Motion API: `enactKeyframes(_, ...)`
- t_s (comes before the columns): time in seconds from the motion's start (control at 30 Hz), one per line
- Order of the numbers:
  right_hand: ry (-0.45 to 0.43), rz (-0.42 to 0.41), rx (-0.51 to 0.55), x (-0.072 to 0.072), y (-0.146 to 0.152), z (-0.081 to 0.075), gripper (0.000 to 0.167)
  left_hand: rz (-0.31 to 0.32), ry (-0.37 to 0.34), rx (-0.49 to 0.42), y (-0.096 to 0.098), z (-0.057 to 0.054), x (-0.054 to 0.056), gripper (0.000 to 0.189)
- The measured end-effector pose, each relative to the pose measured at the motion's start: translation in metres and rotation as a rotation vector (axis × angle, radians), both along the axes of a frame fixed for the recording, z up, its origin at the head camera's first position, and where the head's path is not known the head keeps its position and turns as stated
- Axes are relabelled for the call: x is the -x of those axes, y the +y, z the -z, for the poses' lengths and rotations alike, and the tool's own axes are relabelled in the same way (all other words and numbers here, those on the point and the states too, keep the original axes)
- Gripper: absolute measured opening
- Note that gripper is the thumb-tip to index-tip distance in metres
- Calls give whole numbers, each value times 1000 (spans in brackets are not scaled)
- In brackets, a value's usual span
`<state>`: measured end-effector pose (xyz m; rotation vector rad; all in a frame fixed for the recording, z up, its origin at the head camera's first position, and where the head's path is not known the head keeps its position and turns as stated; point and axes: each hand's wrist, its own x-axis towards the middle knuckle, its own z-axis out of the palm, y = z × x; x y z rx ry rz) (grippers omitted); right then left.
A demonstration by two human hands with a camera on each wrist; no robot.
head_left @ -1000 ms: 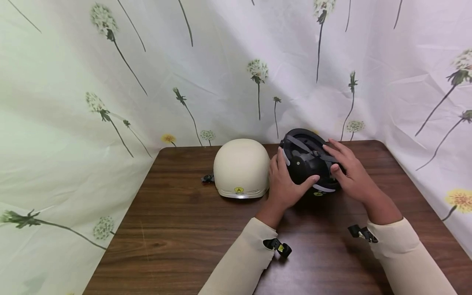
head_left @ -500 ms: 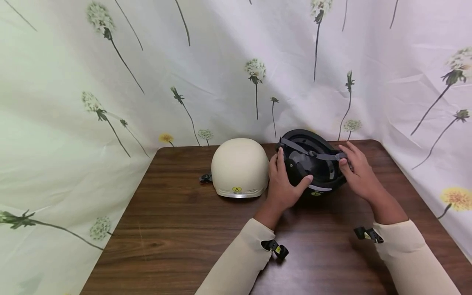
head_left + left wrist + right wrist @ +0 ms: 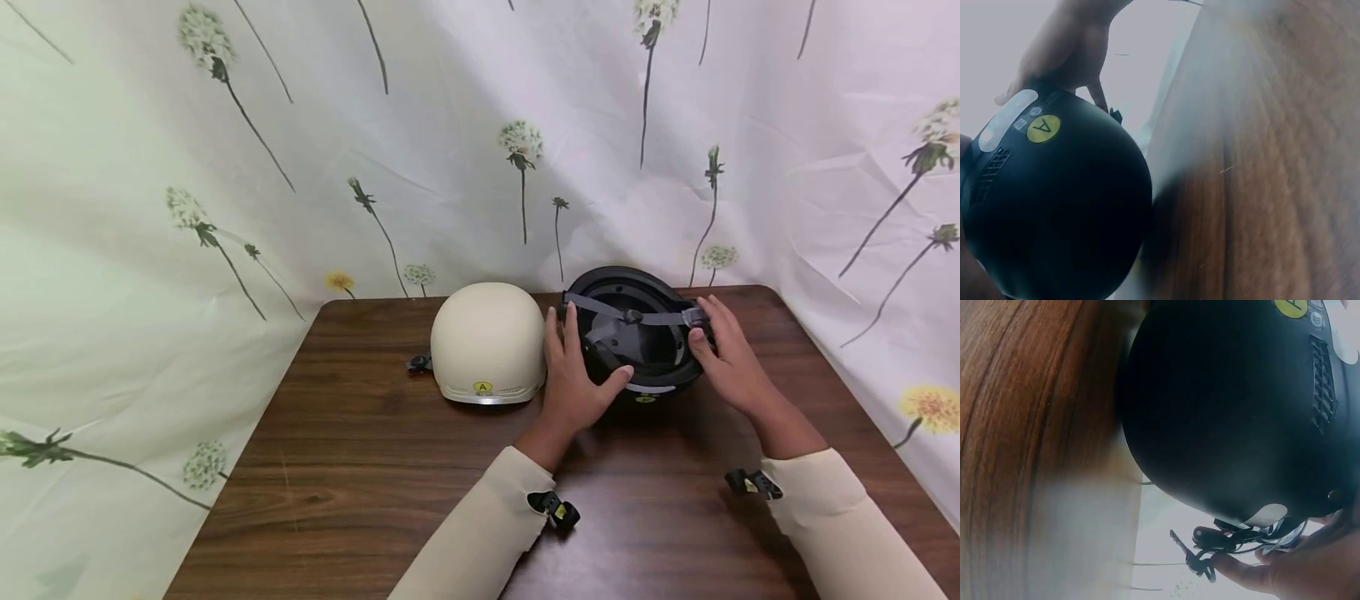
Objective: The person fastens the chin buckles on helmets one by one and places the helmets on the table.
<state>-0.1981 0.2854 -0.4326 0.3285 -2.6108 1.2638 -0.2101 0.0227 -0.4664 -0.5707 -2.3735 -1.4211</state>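
Note:
A black helmet (image 3: pixel 637 354) lies on its crown with the padded opening facing up and toward me. Its grey strap (image 3: pixel 663 318) runs across the opening. My left hand (image 3: pixel 573 383) holds the near left side, thumb at the front rim and fingers along the side. On the right, my right hand (image 3: pixel 727 358) grips the rim beside the strap's end, with the thumb toward the opening. Both wrist views show the dark shell (image 3: pixel 1079 194) close up, with a yellow "A" sticker (image 3: pixel 1043 129). Right-hand fingers (image 3: pixel 1247 573) touch the strap and cord parts below the shell.
A cream helmet (image 3: pixel 489 342) stands crown up close to the left hand, its black buckle (image 3: pixel 420 363) sticking out to the left. The brown wooden table (image 3: pixel 337 483) ends at a dandelion-print cloth (image 3: pixel 450 167) behind and at both sides.
The black helmet has turned and tipped so its opening shows more evenly. My right hand has shifted right and down to the rim; the strap now stretches across. The left hand has barely moved.

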Motion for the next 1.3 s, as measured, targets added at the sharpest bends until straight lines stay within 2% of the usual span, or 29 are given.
enactKeyframes(0.1,10,-12,-11,0,-2,-3,65,12,25,0,-4,-4,3,113)
enactKeyframes(0.23,20,-29,-11,0,-2,-4,65,11,20,4,-7,-8,5,111)
enactKeyframes(0.57,47,-53,-11,0,-1,-2,65,-21,-5,22,-9,-6,2,101)
enactKeyframes(0.83,72,-39,-3,2,2,-9,64,-48,10,44,-13,-13,7,101)
enactKeyframes(1.0,68,-46,20,2,5,-11,64,-81,47,93,-15,-24,7,98)
enactKeyframes(1.1,39,-42,32,4,8,-11,66,-104,102,157,-15,-34,9,95)
enactKeyframes(1.3,-10,-5,96,5,12,-10,69,-46,156,268,-11,-58,12,89)
